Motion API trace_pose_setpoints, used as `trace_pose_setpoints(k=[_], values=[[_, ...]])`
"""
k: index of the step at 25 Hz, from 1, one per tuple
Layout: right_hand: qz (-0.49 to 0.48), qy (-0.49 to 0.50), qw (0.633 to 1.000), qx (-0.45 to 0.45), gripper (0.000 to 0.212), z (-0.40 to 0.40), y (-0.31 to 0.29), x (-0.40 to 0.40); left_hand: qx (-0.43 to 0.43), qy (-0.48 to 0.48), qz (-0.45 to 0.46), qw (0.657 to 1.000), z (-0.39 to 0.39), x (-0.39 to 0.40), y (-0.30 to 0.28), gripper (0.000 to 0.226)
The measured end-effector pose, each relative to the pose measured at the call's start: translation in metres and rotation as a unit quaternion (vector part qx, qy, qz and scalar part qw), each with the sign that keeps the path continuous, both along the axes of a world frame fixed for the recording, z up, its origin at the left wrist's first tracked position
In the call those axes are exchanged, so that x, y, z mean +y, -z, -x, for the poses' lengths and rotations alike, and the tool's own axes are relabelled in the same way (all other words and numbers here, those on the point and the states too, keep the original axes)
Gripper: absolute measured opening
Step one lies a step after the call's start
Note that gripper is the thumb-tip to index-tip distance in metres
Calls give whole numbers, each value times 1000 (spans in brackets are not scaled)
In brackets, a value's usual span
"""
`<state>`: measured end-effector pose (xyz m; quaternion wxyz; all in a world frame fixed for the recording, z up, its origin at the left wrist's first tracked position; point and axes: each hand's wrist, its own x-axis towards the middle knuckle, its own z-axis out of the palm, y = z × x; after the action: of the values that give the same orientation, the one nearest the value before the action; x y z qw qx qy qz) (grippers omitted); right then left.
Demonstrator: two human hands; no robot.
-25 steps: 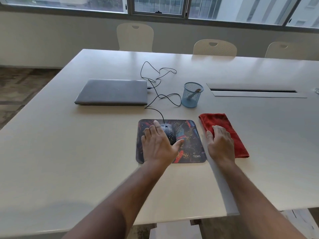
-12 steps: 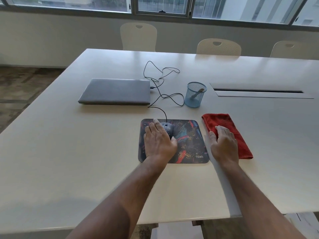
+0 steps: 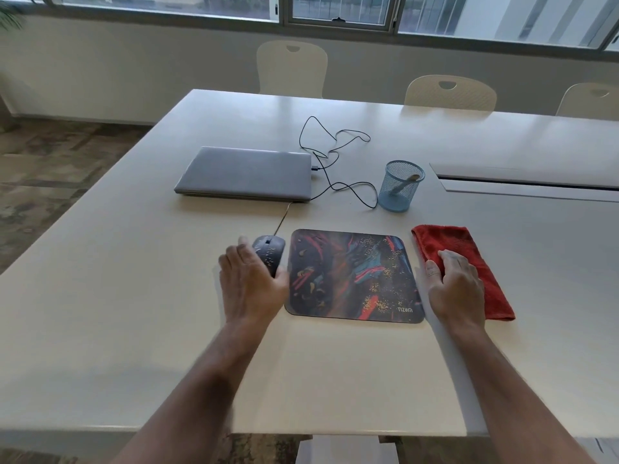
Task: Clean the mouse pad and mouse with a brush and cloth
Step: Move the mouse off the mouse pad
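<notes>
1. My left hand [image 3: 252, 286] lies palm down on the table [image 3: 100, 296], fingers curled round the near and left side of the mouse [image 3: 269, 252]; it grips the mouse loosely, and how firmly I cannot tell.
2. The mouse sits on bare table just beside the left edge of the mouse pad [image 3: 351, 276], apart from it by a thin gap; its long axis runs away from me, and its cable [image 3: 335, 155] leads from its far end toward the closed laptop [image 3: 244, 172].
3. My right hand [image 3: 455, 286] rests flat, fingers together, on the near left part of the red cloth [image 3: 469, 256]; it presses on the cloth and is not closed around it.
4. The cloth is folded into a long strip lying just right of the pad, its long axis running away from me and slightly leftward.
5. The pad lies between my 2 hands with nothing on it; pale yellow crumbs speckle its printed surface, thickest toward the right half.
6. The brush [image 3: 403, 184] is probably the pale handle leaning in the blue mesh cup [image 3: 400, 185], beyond the pad's far right corner; too small to be sure.
7. I judge the coming move turns on that: the cup lies forward and a little left of my right hand, far nearer to it than to my left; the reach passes over open table.
</notes>
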<state>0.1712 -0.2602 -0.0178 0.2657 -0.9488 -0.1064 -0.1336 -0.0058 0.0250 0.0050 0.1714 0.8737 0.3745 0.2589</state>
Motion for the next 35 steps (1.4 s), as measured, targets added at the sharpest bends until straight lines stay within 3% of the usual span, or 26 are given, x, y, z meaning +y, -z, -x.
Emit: trace_pose_setpoints(k=[12,24,29,35], values=[[5,3,1000,3,42,2,-2,2,-24,-97,15,995,24,59,10,84],[15,-4,1000,15,46,4,-4,3,-42,-109,-24,993,23,59,16,93],[22,-10,1000,15,47,5,-6,3,-108,-40,-83,990,13,44,5,86],[32,-12,999,28,45,6,-13,5,-122,98,-92,983,-26,13,-13,77]])
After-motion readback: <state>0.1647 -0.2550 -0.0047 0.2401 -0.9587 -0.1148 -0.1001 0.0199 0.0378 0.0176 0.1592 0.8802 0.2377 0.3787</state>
